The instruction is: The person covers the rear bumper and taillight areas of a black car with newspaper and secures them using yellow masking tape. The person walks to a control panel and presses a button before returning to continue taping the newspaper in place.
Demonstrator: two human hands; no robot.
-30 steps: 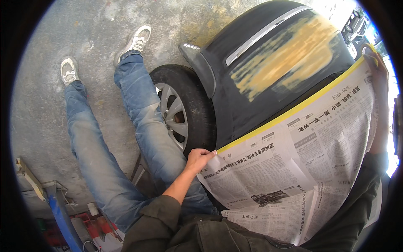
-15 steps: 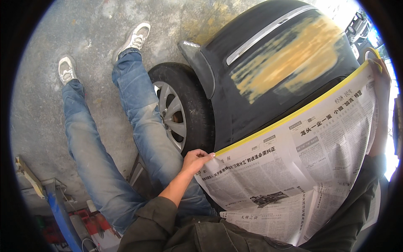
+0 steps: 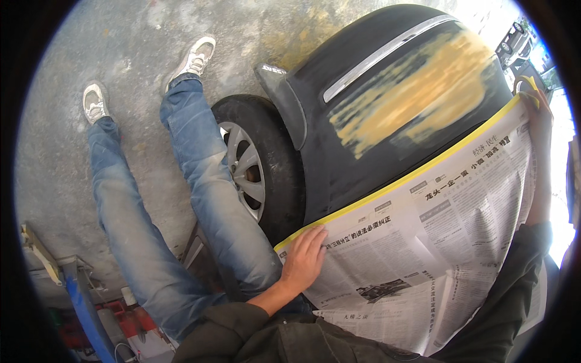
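A large sheet of newspaper (image 3: 460, 199) spreads over my lap and against the car, its upper edge lined with a strip of yellow masking tape (image 3: 393, 183). That strip runs along the lower border of the dark bumper (image 3: 369, 175). My left hand (image 3: 305, 257) lies flat on the paper's left end, fingertips on the tape near the tire. At the far right, my right hand (image 3: 537, 109) is closed at the paper's corner, around a roll of yellow masking tape (image 3: 525, 85) that shows only in part; the fingers are partly in shadow.
Sanded tan patches (image 3: 417, 91) and a chrome strip (image 3: 387, 54) mark the bumper. A wheel (image 3: 266, 163) with a mud flap (image 3: 281, 100) stands beside my legs (image 3: 200, 163). A blue metal post (image 3: 88, 308) and red equipment are at lower left, on the concrete floor (image 3: 139, 48).
My left hand has gone from pinching the paper's left corner to lying flat on its taped edge. That edge now rests closer along the bumper. My right hand has shifted slightly left.
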